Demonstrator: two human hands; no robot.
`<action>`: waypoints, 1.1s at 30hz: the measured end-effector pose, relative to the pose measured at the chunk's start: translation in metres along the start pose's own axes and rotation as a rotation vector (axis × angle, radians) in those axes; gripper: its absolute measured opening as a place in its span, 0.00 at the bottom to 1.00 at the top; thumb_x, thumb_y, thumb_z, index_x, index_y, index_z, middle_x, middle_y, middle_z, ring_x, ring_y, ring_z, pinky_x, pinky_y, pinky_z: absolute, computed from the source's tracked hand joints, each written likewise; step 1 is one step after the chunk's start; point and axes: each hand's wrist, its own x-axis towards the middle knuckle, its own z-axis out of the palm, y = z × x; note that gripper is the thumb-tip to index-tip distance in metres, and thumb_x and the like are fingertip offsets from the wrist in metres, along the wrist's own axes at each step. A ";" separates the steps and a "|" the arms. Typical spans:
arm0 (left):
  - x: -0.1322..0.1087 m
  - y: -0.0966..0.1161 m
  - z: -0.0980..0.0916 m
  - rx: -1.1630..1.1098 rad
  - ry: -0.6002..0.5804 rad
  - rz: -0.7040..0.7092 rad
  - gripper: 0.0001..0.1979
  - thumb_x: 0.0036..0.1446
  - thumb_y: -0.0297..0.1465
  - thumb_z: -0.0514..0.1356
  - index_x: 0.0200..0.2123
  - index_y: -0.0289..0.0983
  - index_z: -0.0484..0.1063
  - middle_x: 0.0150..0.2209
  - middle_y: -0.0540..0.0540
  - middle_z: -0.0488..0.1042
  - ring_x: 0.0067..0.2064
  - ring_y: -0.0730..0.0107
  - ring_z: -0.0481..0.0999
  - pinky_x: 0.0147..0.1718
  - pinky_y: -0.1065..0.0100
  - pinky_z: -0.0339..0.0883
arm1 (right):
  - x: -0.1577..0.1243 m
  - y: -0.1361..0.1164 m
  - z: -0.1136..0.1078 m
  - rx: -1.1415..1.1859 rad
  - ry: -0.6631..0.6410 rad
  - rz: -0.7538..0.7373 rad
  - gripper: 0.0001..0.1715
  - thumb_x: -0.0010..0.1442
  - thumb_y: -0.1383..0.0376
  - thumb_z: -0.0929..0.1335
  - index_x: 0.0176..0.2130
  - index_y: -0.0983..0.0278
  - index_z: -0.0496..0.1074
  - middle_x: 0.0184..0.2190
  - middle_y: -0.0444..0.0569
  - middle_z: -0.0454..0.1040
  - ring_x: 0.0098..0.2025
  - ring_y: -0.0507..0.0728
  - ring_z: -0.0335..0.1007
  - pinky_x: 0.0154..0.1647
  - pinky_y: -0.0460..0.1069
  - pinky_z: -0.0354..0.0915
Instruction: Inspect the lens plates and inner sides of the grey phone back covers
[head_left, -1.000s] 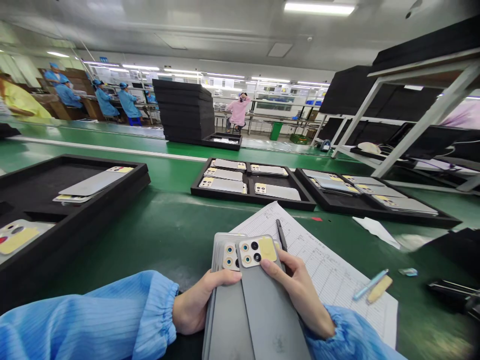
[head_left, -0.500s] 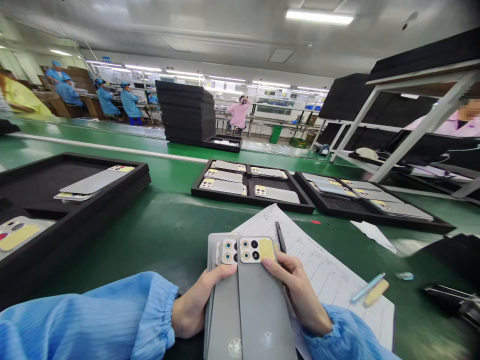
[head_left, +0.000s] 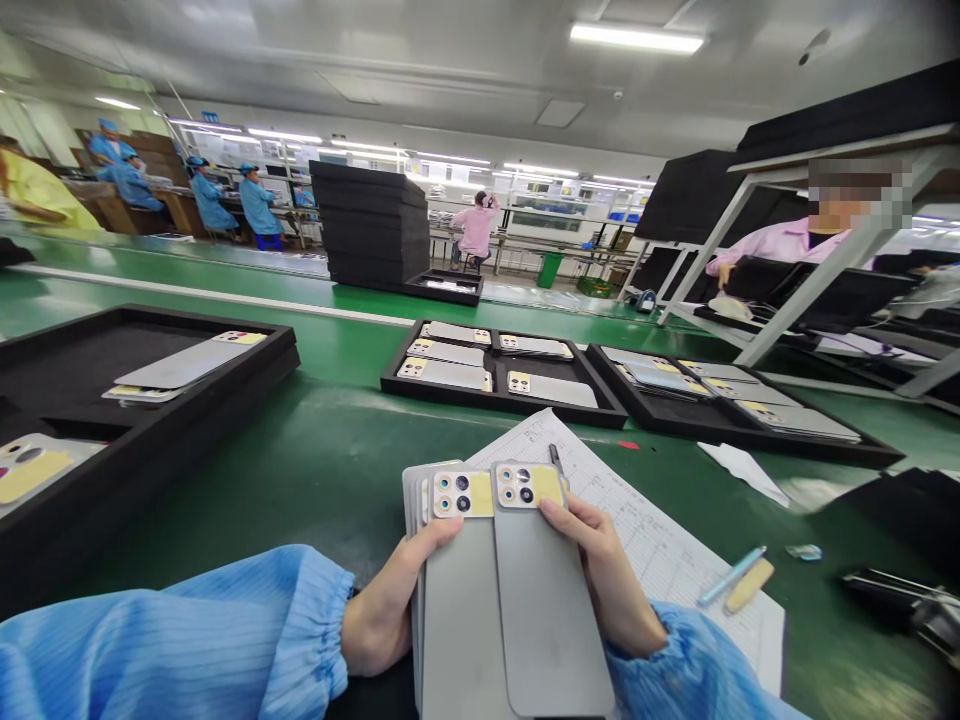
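Note:
Several grey phone back covers (head_left: 461,600) form a fanned stack in front of me, each with a four-ring camera area and a yellow film patch. My left hand (head_left: 397,600) grips the stack from its left side, thumb on the top cover just below the lenses. In my right hand (head_left: 600,550) is another grey phone back cover (head_left: 551,610), pinched near its yellow patch. It overlaps the right edge of the stack. Below the hands lies a written sheet of paper (head_left: 660,550) with a black pen (head_left: 555,458) on it, partly hidden by the covers.
Black foam trays holding covers stand at left (head_left: 180,440), at centre (head_left: 510,400) and at right (head_left: 757,430). A blue pen (head_left: 731,576) lies by a beige piece (head_left: 750,587). Behind rises a black tray stack (head_left: 367,225). A pink-sleeved person is behind the white-framed rack (head_left: 795,300).
My right hand has shifted its cover to the right, so more of the stack's top cover and its yellow patch shows. A pink-clothed person has moved further into view behind the rack.

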 end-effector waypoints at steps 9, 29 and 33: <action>0.003 -0.001 -0.009 -0.043 -0.209 -0.031 0.27 0.51 0.40 0.50 0.41 0.19 0.70 0.34 0.33 0.76 0.33 0.61 0.75 0.38 0.65 0.65 | -0.001 -0.012 0.001 0.032 0.021 -0.051 0.22 0.51 0.57 0.68 0.45 0.65 0.69 0.36 0.54 0.76 0.32 0.63 0.74 0.32 0.55 0.68; 0.002 -0.002 -0.008 0.033 -0.202 -0.001 0.26 0.52 0.39 0.50 0.41 0.19 0.71 0.37 0.33 0.76 0.36 0.62 0.74 0.40 0.66 0.63 | 0.006 0.008 -0.006 -0.282 0.004 -0.064 0.14 0.53 0.57 0.65 0.37 0.60 0.74 0.39 0.47 0.74 0.37 0.58 0.69 0.36 0.50 0.62; 0.001 -0.004 -0.009 0.060 -0.232 -0.004 0.25 0.54 0.39 0.50 0.41 0.20 0.71 0.37 0.33 0.76 0.36 0.63 0.75 0.40 0.67 0.64 | 0.006 0.010 -0.003 -0.318 0.014 -0.046 0.15 0.54 0.58 0.65 0.37 0.62 0.75 0.38 0.48 0.76 0.37 0.60 0.70 0.37 0.52 0.62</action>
